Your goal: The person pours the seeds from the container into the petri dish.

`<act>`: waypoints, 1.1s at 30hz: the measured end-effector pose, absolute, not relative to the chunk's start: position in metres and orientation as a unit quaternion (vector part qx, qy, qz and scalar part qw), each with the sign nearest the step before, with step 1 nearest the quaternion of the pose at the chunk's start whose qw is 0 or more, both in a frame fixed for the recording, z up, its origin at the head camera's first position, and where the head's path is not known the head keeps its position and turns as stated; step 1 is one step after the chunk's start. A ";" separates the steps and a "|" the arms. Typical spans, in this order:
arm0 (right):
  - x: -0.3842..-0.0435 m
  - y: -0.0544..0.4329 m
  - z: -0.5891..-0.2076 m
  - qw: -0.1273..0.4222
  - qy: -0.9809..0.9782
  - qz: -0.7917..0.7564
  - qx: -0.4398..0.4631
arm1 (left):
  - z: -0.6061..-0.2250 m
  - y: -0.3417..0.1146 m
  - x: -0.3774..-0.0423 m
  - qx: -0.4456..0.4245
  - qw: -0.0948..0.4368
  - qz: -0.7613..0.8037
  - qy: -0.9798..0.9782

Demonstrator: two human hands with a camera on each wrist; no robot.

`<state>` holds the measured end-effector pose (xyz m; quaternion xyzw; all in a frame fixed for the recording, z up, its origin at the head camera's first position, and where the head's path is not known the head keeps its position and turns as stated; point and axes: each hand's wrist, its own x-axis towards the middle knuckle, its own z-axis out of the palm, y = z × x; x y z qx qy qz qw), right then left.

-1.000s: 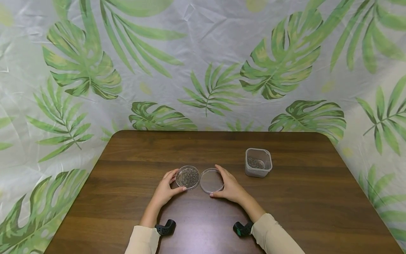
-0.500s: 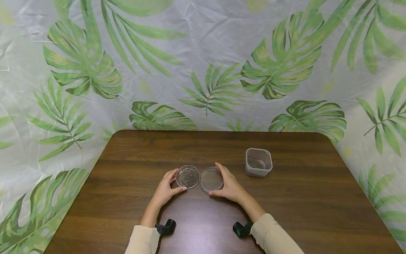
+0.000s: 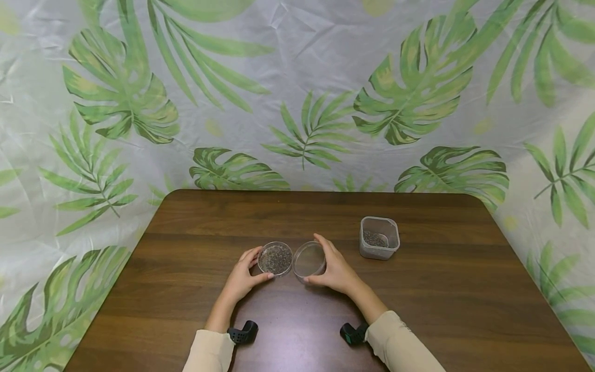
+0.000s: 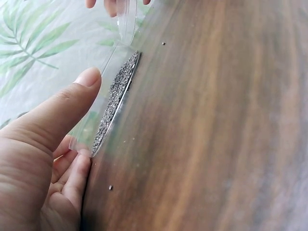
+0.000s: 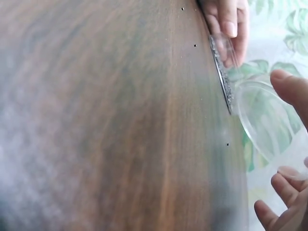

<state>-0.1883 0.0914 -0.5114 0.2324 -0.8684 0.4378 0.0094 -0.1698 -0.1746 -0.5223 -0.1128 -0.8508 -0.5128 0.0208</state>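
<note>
A clear round petri dish (image 3: 275,259) holds a layer of dark grey grains and sits flat on the table. My left hand (image 3: 239,279) grips it from the left, thumb at the near side and fingers round the far side. Close to its right is the clear, empty petri dish lid (image 3: 309,261), pinched at its rim between the thumb and fingers of my right hand (image 3: 338,271). In the right wrist view the lid (image 5: 264,118) tilts up off the table, its lower edge near the grain-filled dish (image 5: 222,79).
A square clear plastic tub (image 3: 378,252) with more grey grains stands to the right on the brown wooden table (image 3: 455,289). A few stray grains (image 4: 110,187) lie on the tabletop. Behind the table hangs a leaf-patterned cloth (image 3: 316,62).
My right hand has raised the lid and tilted it, its right side lifting toward the left-hand dish. The left hand and its dish have stayed put.
</note>
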 end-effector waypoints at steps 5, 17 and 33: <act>-0.188 0.089 -0.506 0.013 -0.865 0.442 0.239 | -0.501 -0.170 -0.160 -0.128 0.023 -0.524 -0.842; -0.191 0.080 -0.501 0.014 -0.858 0.453 0.240 | -0.494 -0.168 -0.158 -0.120 0.015 -0.515 -0.848; -0.194 0.062 -0.500 0.007 -0.807 0.532 0.257 | -0.494 -0.167 -0.158 -0.120 0.015 -0.522 -0.845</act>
